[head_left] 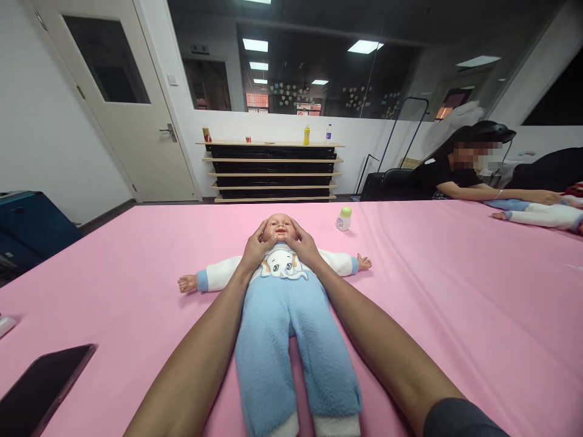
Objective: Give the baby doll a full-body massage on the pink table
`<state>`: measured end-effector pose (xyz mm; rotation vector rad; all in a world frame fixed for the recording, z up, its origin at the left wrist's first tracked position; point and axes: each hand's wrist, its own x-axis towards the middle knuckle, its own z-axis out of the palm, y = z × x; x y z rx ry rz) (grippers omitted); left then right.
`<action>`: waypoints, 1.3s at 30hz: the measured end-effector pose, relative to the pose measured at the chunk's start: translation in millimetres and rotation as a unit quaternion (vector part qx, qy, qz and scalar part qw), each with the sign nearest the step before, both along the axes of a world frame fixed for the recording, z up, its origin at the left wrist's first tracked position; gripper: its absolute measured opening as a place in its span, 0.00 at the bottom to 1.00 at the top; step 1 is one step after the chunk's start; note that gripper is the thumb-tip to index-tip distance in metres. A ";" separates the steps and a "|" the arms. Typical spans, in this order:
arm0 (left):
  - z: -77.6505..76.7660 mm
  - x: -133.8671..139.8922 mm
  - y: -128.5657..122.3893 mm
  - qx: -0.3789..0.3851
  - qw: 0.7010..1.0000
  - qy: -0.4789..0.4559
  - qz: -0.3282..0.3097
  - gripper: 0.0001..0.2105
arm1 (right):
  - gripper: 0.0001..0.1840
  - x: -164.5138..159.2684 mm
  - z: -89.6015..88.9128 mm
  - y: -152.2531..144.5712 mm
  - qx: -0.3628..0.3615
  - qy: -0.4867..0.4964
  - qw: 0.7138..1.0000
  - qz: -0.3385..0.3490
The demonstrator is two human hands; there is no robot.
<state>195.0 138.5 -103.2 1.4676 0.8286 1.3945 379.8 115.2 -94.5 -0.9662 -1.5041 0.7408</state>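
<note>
A baby doll [283, 303] lies on its back on the pink-covered table [136, 255], its arms stretched out sideways. It wears light blue fleece trousers and a white top with an elephant face on the chest. My left hand [256, 247] cups one side of the doll's head [280, 224], thumb near the chin. On the other side, my right hand [303, 244] holds the head in the same way. Parts of my fingers are hidden behind the head. Beyond my right hand stands a small white bottle with a green cap [344, 220].
A phone [43, 388] lies at the near left. At the right, a person [455, 167] in a headset reaches toward another doll [542, 213]. Against the back wall stands a stack of shelves [273, 164] with bottles on top. A blue case [39, 227] is at the left.
</note>
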 end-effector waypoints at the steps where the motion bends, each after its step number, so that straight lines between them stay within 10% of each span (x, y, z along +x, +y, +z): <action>1: -1.3 -0.3 1.6 -0.001 1.000 0.000 -0.001 0.41 | 0.42 -0.1 -0.6 1.1 0.001 0.002 1.000 0.000; 13: 0.0 0.3 1.1 -0.017 0.999 -0.034 0.012 0.34 | 0.33 -1.1 1.1 3.0 -0.028 0.061 0.998 0.007; 19: 5.5 0.3 -6.8 -0.026 1.000 0.003 0.003 0.46 | 0.50 -0.4 7.2 -6.4 -0.008 0.004 1.000 0.016; 32: -0.4 1.0 1.4 -0.047 0.995 -0.090 -0.006 0.33 | 0.33 -2.1 3.7 -1.0 -0.041 0.061 0.997 0.013; 39: 5.5 0.6 -9.6 -0.036 0.999 -0.014 -0.015 0.45 | 0.49 -1.6 9.1 -10.3 -0.013 0.004 1.000 0.010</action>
